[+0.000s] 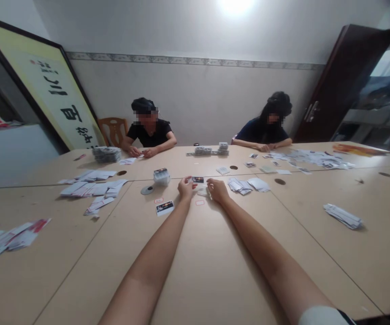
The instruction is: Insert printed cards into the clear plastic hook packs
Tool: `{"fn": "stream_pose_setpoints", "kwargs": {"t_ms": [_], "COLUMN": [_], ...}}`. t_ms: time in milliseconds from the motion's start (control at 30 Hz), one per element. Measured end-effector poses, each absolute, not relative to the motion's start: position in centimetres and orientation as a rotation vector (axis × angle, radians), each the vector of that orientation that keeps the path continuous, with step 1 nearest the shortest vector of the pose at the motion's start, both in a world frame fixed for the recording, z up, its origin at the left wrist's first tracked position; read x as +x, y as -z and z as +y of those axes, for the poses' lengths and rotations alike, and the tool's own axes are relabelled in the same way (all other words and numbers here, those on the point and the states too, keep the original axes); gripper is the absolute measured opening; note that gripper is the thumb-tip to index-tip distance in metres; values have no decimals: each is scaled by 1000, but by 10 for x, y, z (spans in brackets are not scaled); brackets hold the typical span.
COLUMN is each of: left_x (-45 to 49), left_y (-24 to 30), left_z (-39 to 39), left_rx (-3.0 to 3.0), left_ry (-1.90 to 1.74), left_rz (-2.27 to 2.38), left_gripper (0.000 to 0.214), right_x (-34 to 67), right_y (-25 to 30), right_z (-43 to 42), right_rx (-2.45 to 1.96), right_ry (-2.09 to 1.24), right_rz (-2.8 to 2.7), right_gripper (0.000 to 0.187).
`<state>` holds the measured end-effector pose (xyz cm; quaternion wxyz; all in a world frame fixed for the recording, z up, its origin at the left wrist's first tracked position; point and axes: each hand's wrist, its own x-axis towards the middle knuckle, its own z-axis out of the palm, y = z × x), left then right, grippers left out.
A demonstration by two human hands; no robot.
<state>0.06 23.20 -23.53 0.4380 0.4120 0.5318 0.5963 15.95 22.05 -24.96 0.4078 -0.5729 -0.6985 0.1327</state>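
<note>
Both my arms reach out over the tan table (195, 271). My left hand (185, 187) pinches a small dark card (197, 179) at its left edge. Just to the right, my right hand (217, 189) is closed over something pale and thin that I cannot make out. A second dark card (164, 207) lies flat on the table to the left of my left hand. A clear box of cards (161, 177) and a round lid (146, 190) sit just beyond it. Two small red-edged stickers (199, 202) lie near my hands.
Two people sit across the table, each with their hands on cards. Piles of white sleeves lie at left (93, 188), near right (247, 184) and far right (342, 215). Card stacks (107, 154) stand at the far edge. A door (337, 81) stands open at right.
</note>
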Motion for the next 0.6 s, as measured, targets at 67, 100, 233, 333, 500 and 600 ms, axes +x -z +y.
{"fn": "stream_pose_setpoints", "kwargs": {"t_ms": [67,100,233,333,500,600], "left_x": [0,-1,-2,-1,1,2], "left_y": [236,236,236,236,238,239], "left_z": [234,235,237,236,234,233], "left_rx": [1036,1044,1104,1182,1332,1448], "left_ry": [-1482,-1478,-1439,-1410,-1381,-1373], "left_rz": [1311,1307,1283,1266,1285,1305], "left_gripper": [39,39,38,38,37,37], "right_x": [163,165,171,171,170,172], "right_y": [248,247,244,245,247,248], "right_z": [220,221,228,234,236,234], "right_rx": [-1408,-1387,-1288,-1205,-1056,-1017], "right_ry": [-385,-415,-591,-774,-1058,-1119], "right_rz": [-1647,-1590,-1409,-1313,-1264,-1276], "right_gripper": [29,30,31,32,33,33]}}
